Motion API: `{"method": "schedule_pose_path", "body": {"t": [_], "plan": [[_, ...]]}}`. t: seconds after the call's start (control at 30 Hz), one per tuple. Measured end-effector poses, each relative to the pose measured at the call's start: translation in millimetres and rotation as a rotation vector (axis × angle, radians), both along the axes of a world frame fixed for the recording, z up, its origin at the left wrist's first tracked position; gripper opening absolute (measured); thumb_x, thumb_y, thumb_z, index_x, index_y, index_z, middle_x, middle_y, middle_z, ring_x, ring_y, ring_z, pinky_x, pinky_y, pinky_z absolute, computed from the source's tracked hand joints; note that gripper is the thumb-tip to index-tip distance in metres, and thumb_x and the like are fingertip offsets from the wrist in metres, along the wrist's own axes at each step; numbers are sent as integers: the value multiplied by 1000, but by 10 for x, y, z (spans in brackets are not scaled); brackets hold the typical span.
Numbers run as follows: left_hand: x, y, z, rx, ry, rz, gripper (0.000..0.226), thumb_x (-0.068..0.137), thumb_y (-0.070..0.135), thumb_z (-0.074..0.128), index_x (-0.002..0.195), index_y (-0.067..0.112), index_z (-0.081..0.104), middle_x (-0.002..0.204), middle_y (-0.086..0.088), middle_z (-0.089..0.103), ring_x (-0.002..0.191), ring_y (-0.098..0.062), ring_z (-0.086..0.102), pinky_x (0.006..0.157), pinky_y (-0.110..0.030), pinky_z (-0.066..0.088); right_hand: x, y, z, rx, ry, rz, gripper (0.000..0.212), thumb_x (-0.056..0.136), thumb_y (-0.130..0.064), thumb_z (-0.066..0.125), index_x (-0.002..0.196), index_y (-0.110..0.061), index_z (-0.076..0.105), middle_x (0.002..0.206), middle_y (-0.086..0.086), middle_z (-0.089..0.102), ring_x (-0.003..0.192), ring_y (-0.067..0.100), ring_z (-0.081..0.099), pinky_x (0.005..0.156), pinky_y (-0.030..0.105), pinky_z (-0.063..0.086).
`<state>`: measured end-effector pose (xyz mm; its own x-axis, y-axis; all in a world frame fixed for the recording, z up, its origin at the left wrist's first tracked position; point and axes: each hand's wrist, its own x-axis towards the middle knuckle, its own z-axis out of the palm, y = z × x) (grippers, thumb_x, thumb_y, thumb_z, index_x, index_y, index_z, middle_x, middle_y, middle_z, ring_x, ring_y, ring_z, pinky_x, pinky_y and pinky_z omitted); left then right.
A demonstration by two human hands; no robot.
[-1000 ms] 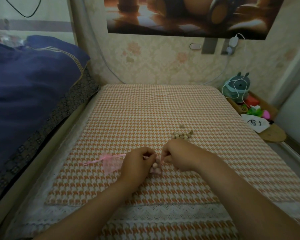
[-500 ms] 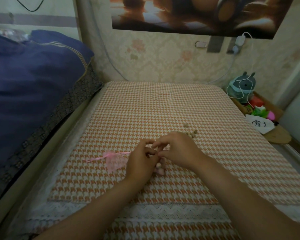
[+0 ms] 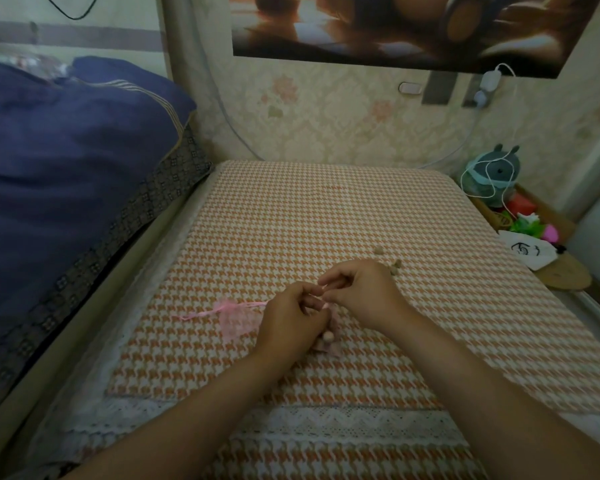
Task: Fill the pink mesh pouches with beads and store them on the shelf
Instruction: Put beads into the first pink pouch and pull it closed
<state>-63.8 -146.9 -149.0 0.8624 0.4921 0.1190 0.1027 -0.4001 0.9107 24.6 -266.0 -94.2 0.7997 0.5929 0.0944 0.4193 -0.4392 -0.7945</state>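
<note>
Pink mesh pouch, holding beads, sits under both hands: left hand and right hand pinch its drawstring, apparently cinching it. An unfilled second pouch lies just left; next, judging by this, comes tightening, then shelving.

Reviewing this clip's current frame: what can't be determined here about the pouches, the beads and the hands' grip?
- Pouch in hand, head view: mostly covered by the left hand; bead count unreadable.
- Loose beads: partly behind the right hand; number unclear.
- Pinch between the fingers: too small to tell drawstring from bead.
- Spare pouch: blurred; contents unclear.
</note>
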Motion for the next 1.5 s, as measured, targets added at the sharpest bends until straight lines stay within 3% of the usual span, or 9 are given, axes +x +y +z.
{"method": "schedule_pose_path", "body": {"t": [0.13,0.2,0.3,0.47,0.53,0.77,1.0,1.27,1.5], "plan": [[-32,-72,32,163,-49,22,12,87,19,66,93,29,67,78,11,69,62,-1,64,56,-24,56,-22,10,17,-1,219,-134,25,77,4,77,84,-19,77,75,2,74,72,14,73,70,24,59],[-63,-108,36,167,-78,-25,14,91,13,61,92,26,67,73,7,69,58,-4,66,51,-26,57,-31,-7,28,17,367,-196,23,78,7,76,86,-15,76,78,7,73,68,17,71,57,22,55],[-61,-104,-39,350,-81,-43,12,92,22,59,93,31,66,78,12,66,71,-9,64,59,-31,56,-23,-35,18,65,608,-216,22,83,11,71,98,-5,69,83,17,71,63,20,68,44,20,49],[-80,-106,-73,531,-122,-30,14,92,24,60,101,30,70,87,12,63,82,-5,45,68,-14,31,6,-70,-1,98,771,-194,25,85,14,68,91,-8,58,77,16,67,64,21,65,50,23,55],[-86,-90,-79,526,-143,-36,14,93,25,61,102,30,71,86,11,63,82,-5,44,69,-11,31,-2,-76,7,102,792,-178,24,86,13,67,91,-8,57,78,16,67,64,21,65,47,21,55],[-97,-60,-63,448,-150,-64,10,93,33,62,94,34,71,83,15,61,80,-3,52,70,-22,42,27,-72,-13,74,812,-146,31,87,11,68,117,5,61,78,16,70,53,16,68,48,23,57],[-89,-9,23,266,-28,-115,11,93,27,64,87,22,71,80,6,65,67,-7,64,64,-33,57,41,-129,64,-31,546,-21,22,84,3,77,103,1,67,71,11,74,62,16,73,57,25,61],[-48,162,84,349,108,-214,9,93,27,65,92,20,70,90,7,66,70,2,60,60,-8,42,-38,-99,24,-142,22,157,22,80,-8,83,99,-17,75,74,1,75,63,11,73,62,24,60],[-74,190,148,222,178,-295,13,93,29,64,89,17,66,85,1,71,71,-5,65,65,-24,51,-28,-79,-26,-93,196,129,12,86,-4,76,97,-9,76,74,7,75,61,14,72,59,29,62]]}}
